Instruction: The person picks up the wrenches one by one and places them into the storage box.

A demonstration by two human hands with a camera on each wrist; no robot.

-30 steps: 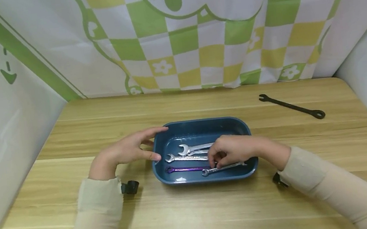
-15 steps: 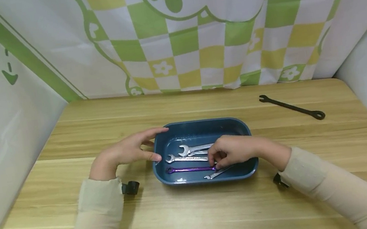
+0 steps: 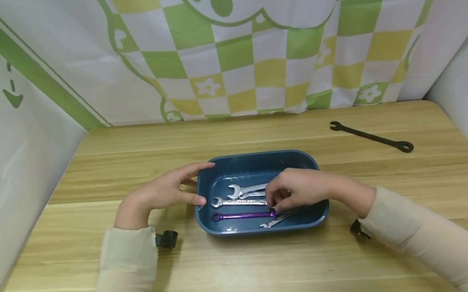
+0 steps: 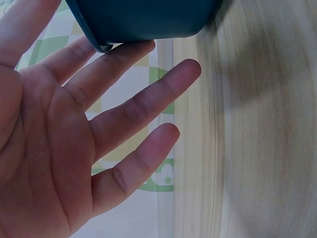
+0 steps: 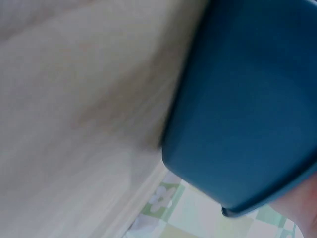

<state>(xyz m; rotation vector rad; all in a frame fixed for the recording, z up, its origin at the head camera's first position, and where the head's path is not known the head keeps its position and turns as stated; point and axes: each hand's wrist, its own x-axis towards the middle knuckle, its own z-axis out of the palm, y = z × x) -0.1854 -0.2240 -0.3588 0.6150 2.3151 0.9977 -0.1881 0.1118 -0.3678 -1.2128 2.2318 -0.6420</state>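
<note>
In the head view, a blue bin holds several wrenches. My left hand lies at its left end, thumb and index finger spread along the rim. The left wrist view shows the left fingers extended, one touching the bin's outer wall. Inside the bin, my right hand has its fingers curled down over the wrenches' right ends; I cannot tell what they pinch. A purple wrench ends just below its thumb. Silver wrenches run under the fingers, and a small silver wrench lies slanted in front.
A black wrench lies on the wooden table at the back right. Behind the table hangs a checkered cloth. In the right wrist view, the bin's outer wall takes up much of the frame.
The small silver wrench has shifted in the bin and now lies at a steeper slant. My right hand has moved very slightly up and right; my left hand has stayed in place.
</note>
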